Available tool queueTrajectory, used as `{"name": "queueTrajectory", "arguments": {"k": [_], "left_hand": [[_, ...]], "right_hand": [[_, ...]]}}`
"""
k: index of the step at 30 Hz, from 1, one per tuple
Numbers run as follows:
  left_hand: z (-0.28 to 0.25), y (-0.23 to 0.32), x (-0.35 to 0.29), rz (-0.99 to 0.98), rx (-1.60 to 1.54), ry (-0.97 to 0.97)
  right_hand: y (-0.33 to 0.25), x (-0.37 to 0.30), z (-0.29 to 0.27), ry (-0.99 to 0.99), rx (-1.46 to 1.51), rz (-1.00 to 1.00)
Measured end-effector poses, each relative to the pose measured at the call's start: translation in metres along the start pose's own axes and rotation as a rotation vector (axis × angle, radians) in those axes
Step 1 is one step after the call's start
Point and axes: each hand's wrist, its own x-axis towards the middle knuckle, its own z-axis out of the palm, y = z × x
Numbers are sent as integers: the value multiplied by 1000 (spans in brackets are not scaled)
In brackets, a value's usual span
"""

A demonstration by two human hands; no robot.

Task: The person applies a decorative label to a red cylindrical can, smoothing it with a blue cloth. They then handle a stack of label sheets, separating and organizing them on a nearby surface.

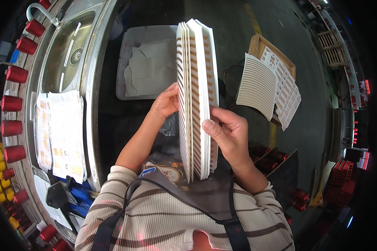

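Note:
A thick stack of white sheets with brown diagonal stripes (195, 100) stands on edge upright in front of my chest, between my two hands. The sheets fan slightly apart toward the top and left. My left hand (167, 100) grips the stack's left side, its fingertips partly hidden behind the paper. On the right side, my right hand (229, 129) pinches the sheets, thumb on the near edge and fingers behind. The stack's lower end hangs before my grey apron (205, 194).
At left, a metal sink (73, 54) adjoins a counter bearing printed sheets (63, 134); red cylinders (15, 127) line its far side. Beyond my hands sits a white tray (125, 31) with paper pieces. A wooden frame (287, 56) at right carries striped sheets (257, 85) and patterned sheets (285, 94).

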Motion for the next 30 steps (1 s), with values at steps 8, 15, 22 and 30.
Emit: {"name": "queueTrajectory", "arguments": {"k": [8,15,22,30], "left_hand": [[-17,0,7,17,8,-170],[-11,-3,6,28,-12,-127],[-15,-2,7,2,-31,-171],[-19,-4,8,51,-11,-115]], "right_hand": [[-1,0,0,-30,4,8],[3,-2,-2,-43,16,12],[4,-2,0,-61,27,-26],[5,-1,1,-58,41,-31]]}}
